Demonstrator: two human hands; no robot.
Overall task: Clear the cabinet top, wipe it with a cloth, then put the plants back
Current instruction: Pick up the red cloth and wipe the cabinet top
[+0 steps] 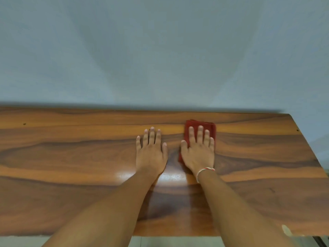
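The long cabinet top of glossy brown wood with dark grain stands against a plain grey-blue wall. No plants are in view, so I judge that the clearing step is done and the wiping step is in hand; where the plants wait, the picture does not show.

The right hand lies flat, palm down, on a small folded dark red cloth. Its fingers are straight and close together, the thumb a little apart, and they press the cloth against the wood and do not pinch it. I think a flat hand is chosen because it spreads the pressure over the whole fold, so that the cloth slides with the palm and does not bunch up. The cloth is towards the back of the top, right of the middle, and shows beyond the fingertips and at the thumb side. On this wrist there is a thin white and red thread band.

The left hand rests just beside, flat on the bare wood and not touching the cloth. Its fingers are straight and nearly together, with the thumb spread out. It probably gives support to the body while the person leans forward over the top.

A bright reflection lies on the wood near the wrists. At the front right edge a small pale chip is visible.

Much of the surface to the left and to the right probably remains to be wiped before the plants return.
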